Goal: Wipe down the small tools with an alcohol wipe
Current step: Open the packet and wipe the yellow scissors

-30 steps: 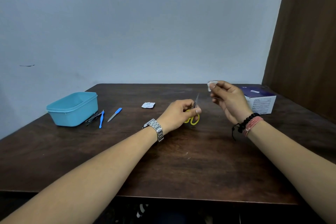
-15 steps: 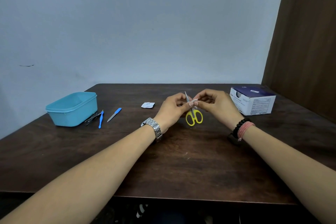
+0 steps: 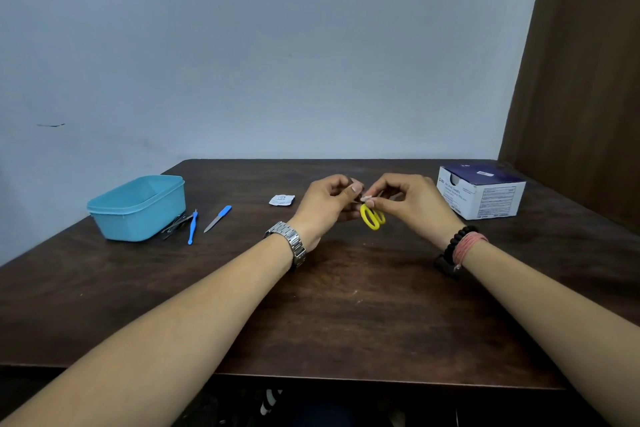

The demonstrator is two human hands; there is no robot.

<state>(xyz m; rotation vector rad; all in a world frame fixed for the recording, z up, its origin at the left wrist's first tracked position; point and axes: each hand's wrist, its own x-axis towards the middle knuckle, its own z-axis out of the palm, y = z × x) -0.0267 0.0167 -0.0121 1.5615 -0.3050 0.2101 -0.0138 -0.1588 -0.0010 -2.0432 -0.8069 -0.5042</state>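
A small pair of scissors [image 3: 372, 217] with yellow loops is held up over the middle of the dark table [image 3: 346, 305]. The blades are gripped by the curled fingers of the left hand [image 3: 325, 206]. A little white wipe [image 3: 366, 198] is pinched against the scissors by the right hand [image 3: 405, 204]. By the blue tub [image 3: 138, 206] at the left, some metal tools [image 3: 176, 225], a blue stick tool [image 3: 192, 227] and a blue-handled file [image 3: 217, 218] are laid. A torn white wrapper [image 3: 281, 200] is seen nearby, and a box [image 3: 481, 196] at the right.
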